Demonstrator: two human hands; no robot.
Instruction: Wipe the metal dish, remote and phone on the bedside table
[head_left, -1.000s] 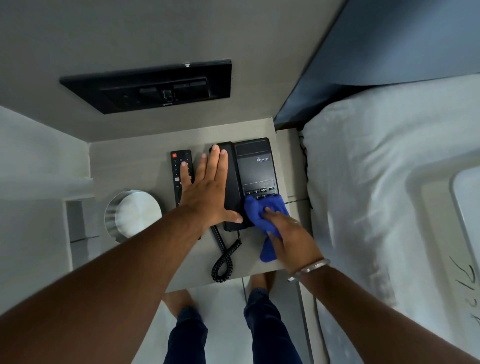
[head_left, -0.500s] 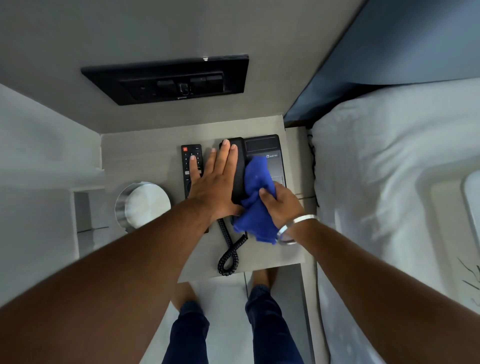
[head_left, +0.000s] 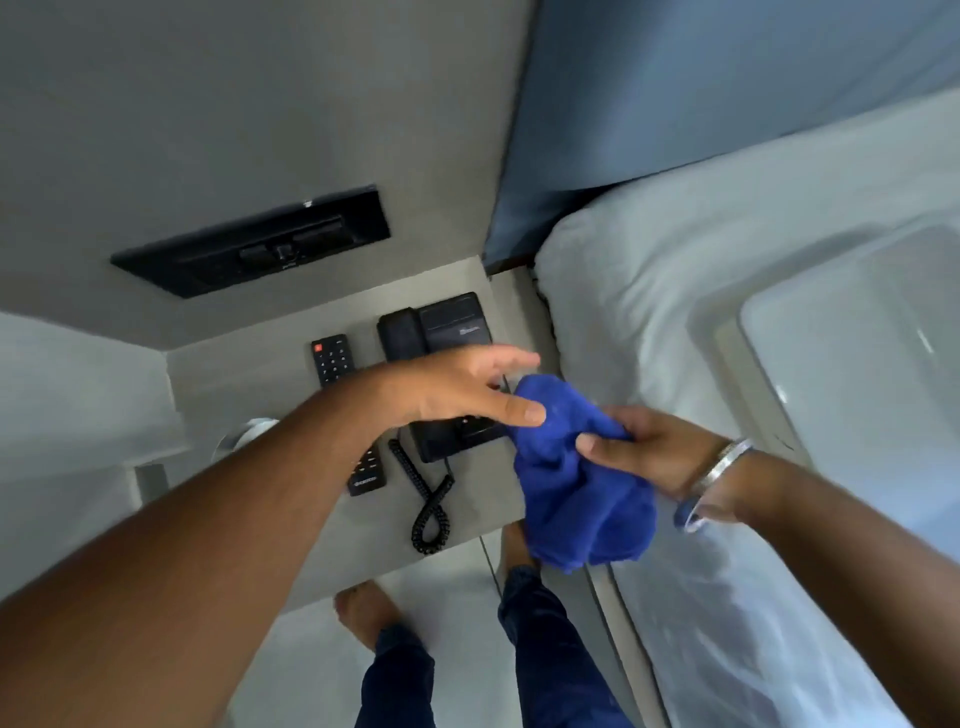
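A black desk phone sits at the back right of the grey bedside table, its coiled cord trailing toward the front edge. A black remote lies left of it, partly under my left forearm. Only a sliver of the metal dish shows beside that arm. My right hand grips a bunched blue cloth, held up off the phone, over the table's right edge. My left hand hovers above the phone with fingers spread, its thumb touching the cloth.
A bed with white linen runs along the right, close against the table. A black wall panel sits above the table. My legs and a bare foot stand at the table's front edge.
My right hand has lifted the cloth off the phone and drawn it right and toward me. My left hand has left the handset and risen toward the cloth.
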